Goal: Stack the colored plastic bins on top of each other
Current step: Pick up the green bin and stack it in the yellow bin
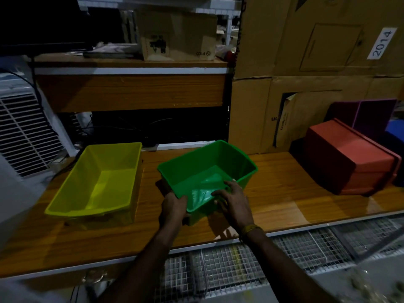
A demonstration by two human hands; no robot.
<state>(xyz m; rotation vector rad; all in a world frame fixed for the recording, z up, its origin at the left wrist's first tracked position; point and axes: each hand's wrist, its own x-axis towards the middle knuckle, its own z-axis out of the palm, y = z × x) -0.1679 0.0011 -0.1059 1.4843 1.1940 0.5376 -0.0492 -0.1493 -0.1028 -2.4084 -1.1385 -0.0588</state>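
Observation:
A green plastic bin (218,158) sits tilted at the middle of the wooden table, open side up. My left hand (173,207) grips its near left corner, thumb over the rim. My right hand (232,199) holds the near rim, fingers curled inside. A yellow bin (109,158) stands upright to the left, empty, a small gap away from the green one. At the far right an orange-red bin (345,158) lies upside down on another bin of the same colour. Behind it are a purple bin (371,114) and a blue one (395,130), partly hidden.
The wooden table (284,193) has a white front edge, with wire mesh racks (284,254) below it. Tall cardboard boxes (306,62) rise at the back right. A wooden shelf (131,92) stands behind the bins, and a white vented appliance (24,132) is at the left.

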